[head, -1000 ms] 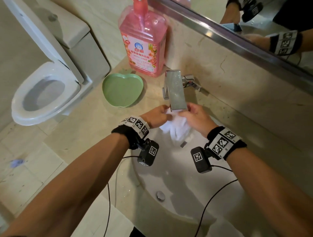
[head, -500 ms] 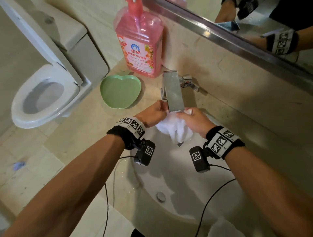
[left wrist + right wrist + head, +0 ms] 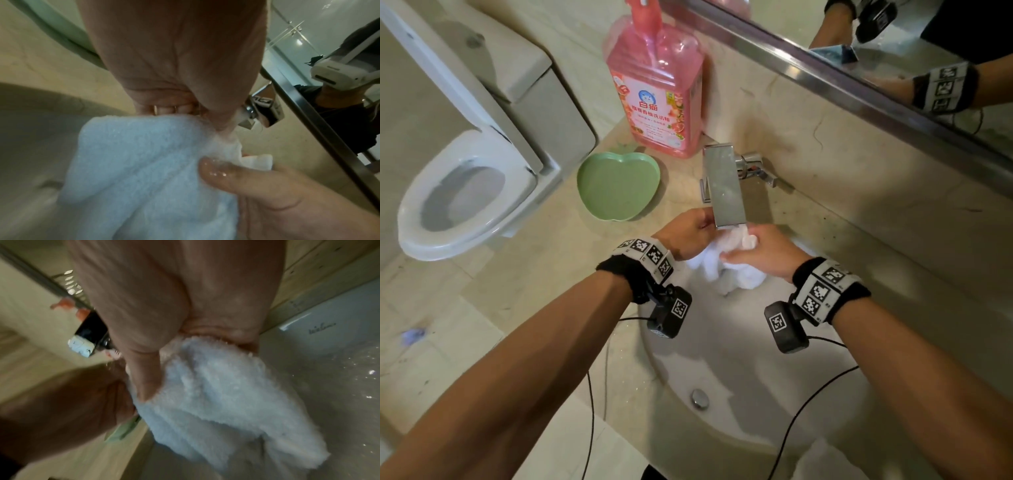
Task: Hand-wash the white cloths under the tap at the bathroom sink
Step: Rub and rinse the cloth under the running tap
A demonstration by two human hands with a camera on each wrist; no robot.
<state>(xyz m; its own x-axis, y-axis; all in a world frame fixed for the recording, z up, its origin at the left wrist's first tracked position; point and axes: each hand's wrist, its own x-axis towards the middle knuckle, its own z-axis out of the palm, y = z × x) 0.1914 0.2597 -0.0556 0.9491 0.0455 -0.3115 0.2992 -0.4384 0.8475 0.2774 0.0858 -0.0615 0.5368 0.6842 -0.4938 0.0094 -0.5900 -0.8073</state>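
Observation:
A wet white terry cloth (image 3: 726, 263) hangs bunched over the sink basin (image 3: 739, 359), right below the spout of the flat chrome tap (image 3: 722, 185). My left hand (image 3: 688, 229) grips its left top edge with curled fingers, seen close in the left wrist view on the cloth (image 3: 144, 162). From the right, my right hand (image 3: 760, 248) holds the cloth's other side, thumb (image 3: 144, 369) pressed into the pile of the cloth (image 3: 216, 394). The cloth's lower folds dangle free into the basin. I cannot tell whether water is running.
A pink detergent bottle (image 3: 657, 92) stands behind the tap, and a green apple-shaped dish (image 3: 618, 185) lies on the counter left of it. The toilet (image 3: 465, 192) is at far left. A mirror (image 3: 876, 51) runs along the wall. The drain plug (image 3: 700, 399) sits near me.
Both hands have shifted slightly up toward the spout with the cloth, and the bunch between them has been worked and regathered. The right thumb now lies across the cloth's front.

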